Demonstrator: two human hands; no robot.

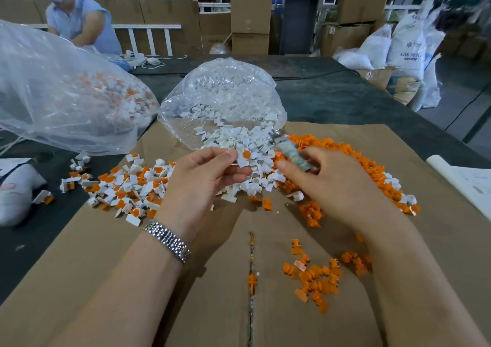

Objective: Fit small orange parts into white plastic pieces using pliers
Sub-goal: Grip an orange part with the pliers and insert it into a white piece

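Head view: two hands — left hand pinches one white piece, right hand grips pliers.

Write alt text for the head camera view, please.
Left hand pinches a white piece with an orange part while the right hand grips pliers, above flattened cardboard strewn with white pieces, orange parts and an open clear bag.

I see my left hand pinching a small white plastic piece with an orange part fitted. At three o'clock, just beside it, my right hand grips blurred, tape-wrapped metal pliers above flattened brown cardboard.
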